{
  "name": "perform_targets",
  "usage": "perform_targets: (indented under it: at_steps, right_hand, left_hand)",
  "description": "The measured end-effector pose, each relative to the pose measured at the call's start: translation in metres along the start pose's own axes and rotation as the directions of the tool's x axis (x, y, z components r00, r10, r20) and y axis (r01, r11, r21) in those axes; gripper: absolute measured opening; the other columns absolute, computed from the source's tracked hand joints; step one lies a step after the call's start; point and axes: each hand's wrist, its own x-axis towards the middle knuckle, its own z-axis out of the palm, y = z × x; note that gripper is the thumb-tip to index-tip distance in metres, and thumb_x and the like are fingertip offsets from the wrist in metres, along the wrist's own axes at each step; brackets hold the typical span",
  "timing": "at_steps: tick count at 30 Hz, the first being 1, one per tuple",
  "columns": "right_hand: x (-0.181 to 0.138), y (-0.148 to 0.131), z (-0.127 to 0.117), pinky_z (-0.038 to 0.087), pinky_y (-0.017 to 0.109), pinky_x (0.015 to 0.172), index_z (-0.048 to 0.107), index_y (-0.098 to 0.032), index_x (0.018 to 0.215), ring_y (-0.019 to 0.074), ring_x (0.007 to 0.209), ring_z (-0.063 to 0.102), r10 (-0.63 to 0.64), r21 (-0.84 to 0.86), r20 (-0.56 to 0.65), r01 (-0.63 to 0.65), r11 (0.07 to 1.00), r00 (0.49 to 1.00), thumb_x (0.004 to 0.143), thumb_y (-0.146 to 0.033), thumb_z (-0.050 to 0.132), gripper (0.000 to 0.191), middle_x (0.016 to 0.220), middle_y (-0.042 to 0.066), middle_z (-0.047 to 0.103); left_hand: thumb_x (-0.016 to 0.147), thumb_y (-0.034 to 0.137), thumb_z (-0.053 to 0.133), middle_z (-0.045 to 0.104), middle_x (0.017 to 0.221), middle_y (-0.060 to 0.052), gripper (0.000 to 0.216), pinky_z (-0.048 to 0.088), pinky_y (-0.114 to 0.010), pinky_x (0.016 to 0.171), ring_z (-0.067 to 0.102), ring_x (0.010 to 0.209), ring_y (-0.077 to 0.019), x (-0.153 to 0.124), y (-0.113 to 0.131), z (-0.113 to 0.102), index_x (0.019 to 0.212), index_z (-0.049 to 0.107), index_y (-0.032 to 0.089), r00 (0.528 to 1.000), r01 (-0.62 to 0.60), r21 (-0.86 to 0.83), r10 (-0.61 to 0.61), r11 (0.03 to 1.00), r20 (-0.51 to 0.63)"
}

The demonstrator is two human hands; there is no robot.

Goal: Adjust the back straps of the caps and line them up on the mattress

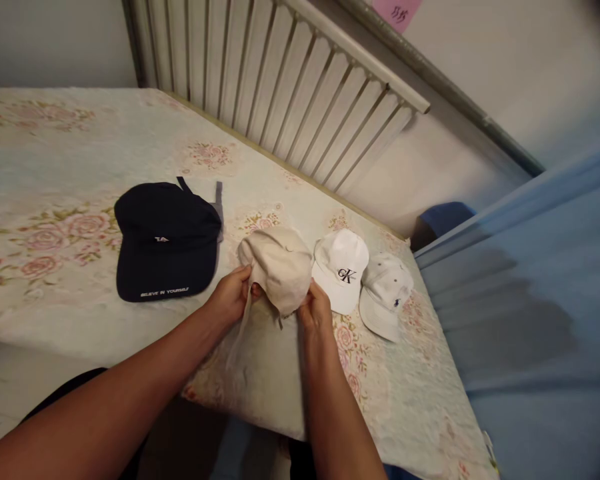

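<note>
A beige cap point(280, 263) lies crumpled on the flowered bed cover point(80, 153), and both my hands grip it. My left hand point(233, 295) pinches its left edge, where a long beige strap hangs down. My right hand point(314, 310) is closed on its lower right edge. A navy cap point(165, 240) with white lettering lies flat to the left. To the right sit a white cap point(341, 270) with a black logo and a pale grey cap point(384, 293), side by side.
A white slatted bed rail point(300, 87) runs diagonally behind the caps along the wall. A blue fabric surface point(540, 320) fills the right side. A pink label point(397, 12) is stuck high on the wall. The bed's near edge drops off below my forearms.
</note>
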Motion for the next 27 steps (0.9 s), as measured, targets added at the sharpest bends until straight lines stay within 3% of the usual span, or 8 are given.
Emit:
perform_targets:
  at_steps: [4, 8, 12, 15, 18, 23, 27]
  right_hand:
    - [-0.047, -0.003, -0.007, 0.054, 0.037, 0.098, 0.07, -0.018, 0.085, 0.017, 0.094, 0.073, 0.098, 0.15, -0.039, -0.091, 0.984, 0.994, 0.084, -0.028, 0.063, 0.011, 0.09, 0.005, 0.079]
    - [-0.087, -0.009, -0.004, 0.052, 0.043, 0.103, 0.071, -0.021, 0.093, 0.0181, 0.1, 0.072, 0.211, 0.328, -0.041, -0.186, 0.926, 0.977, 0.082, -0.018, 0.064, 0.012, 0.098, 0.004, 0.079]
    - [-0.099, -0.015, 0.002, 0.057, 0.043, 0.089, 0.068, -0.019, 0.081, 0.0203, 0.089, 0.073, 0.276, 0.324, -0.007, -0.259, 0.91, 0.961, 0.075, -0.015, 0.073, 0.009, 0.089, 0.005, 0.078]
    - [-0.095, -0.02, 0.002, 0.056, 0.032, 0.066, 0.067, -0.02, 0.078, 0.0177, 0.075, 0.07, 0.265, 0.294, -0.005, -0.252, 0.922, 0.964, 0.073, -0.02, 0.078, 0.012, 0.082, 0.004, 0.076]
    - [-0.091, -0.024, 0.001, 0.05, 0.025, 0.057, 0.066, -0.02, 0.08, 0.0141, 0.067, 0.065, 0.236, 0.286, 0.09, -0.252, 0.925, 0.968, 0.067, -0.029, 0.084, 0.023, 0.076, 0.002, 0.072]
    - [-0.089, -0.03, 0.002, 0.046, 0.026, 0.056, 0.058, -0.023, 0.078, 0.0112, 0.058, 0.05, 0.153, 0.208, 0.181, -0.19, 0.959, 0.971, 0.065, -0.042, 0.084, 0.035, 0.066, -0.005, 0.054]
    - [-0.087, -0.03, 0.001, 0.045, 0.027, 0.055, 0.056, -0.024, 0.079, 0.0116, 0.057, 0.046, 0.127, 0.174, 0.206, -0.164, 0.971, 0.97, 0.066, -0.048, 0.083, 0.039, 0.063, -0.007, 0.044]
  left_hand:
    - [0.096, 0.012, 0.047, 0.06, 0.057, 0.0, 0.016, 0.042, -0.015, 0.038, 0.049, 0.037, -0.0079, -0.005, -0.001, 0.008, 0.085, 0.058, 0.015, 0.998, 0.054, -0.02, -0.053, 0.998, 0.024]
    - [0.096, 0.013, 0.049, 0.063, 0.062, -0.002, 0.017, 0.046, -0.017, 0.042, 0.053, 0.043, -0.0089, -0.016, -0.002, 0.015, 0.085, 0.061, 0.013, 0.994, 0.072, -0.053, -0.067, 0.996, 0.09]
    - [0.086, 0.003, 0.059, 0.065, 0.071, -0.001, 0.013, 0.052, -0.019, 0.055, 0.06, 0.056, -0.0099, -0.029, -0.005, 0.014, 0.085, 0.063, 0.015, 0.968, 0.036, -0.081, -0.015, 0.996, 0.251]
    - [0.078, 0.006, 0.07, 0.06, 0.068, -0.001, 0.011, 0.052, -0.022, 0.058, 0.058, 0.059, -0.0109, -0.034, -0.007, 0.011, 0.074, 0.062, 0.013, 0.919, 0.089, -0.01, -0.078, 0.996, 0.387]
    - [0.075, 0.016, 0.076, 0.057, 0.067, -0.001, 0.016, 0.048, -0.022, 0.055, 0.051, 0.055, -0.0092, -0.037, -0.008, 0.01, 0.067, 0.062, 0.012, 0.869, 0.087, 0.08, -0.115, 0.993, 0.481]
    - [0.075, 0.039, 0.079, 0.061, 0.072, -0.003, 0.025, 0.045, -0.023, 0.059, 0.054, 0.062, -0.0131, -0.041, -0.015, 0.013, 0.077, 0.069, 0.016, 0.777, -0.1, 0.347, -0.145, 0.932, 0.613]
    - [0.076, 0.035, 0.078, 0.064, 0.073, -0.005, 0.021, 0.036, -0.021, 0.049, 0.051, 0.058, -0.0122, -0.045, -0.027, 0.014, 0.076, 0.07, 0.016, 0.743, -0.217, 0.584, -0.256, 0.783, 0.619]
